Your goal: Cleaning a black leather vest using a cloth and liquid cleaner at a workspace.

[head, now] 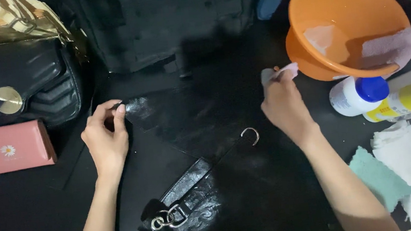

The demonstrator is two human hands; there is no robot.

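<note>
With the left hand pinching the black bag mid-table and the right hand pinching a small cloth, the bag might slide if pressed hard.

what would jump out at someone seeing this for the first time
The bright orange bowl at the top right stands out most against the dark surface, with a pinkish cloth draped over its rim. In the middle lies a glossy black bag; the left hand pinches its edge while the right hand holds a small pale wipe. A pink wallet sits at far left.
</note>
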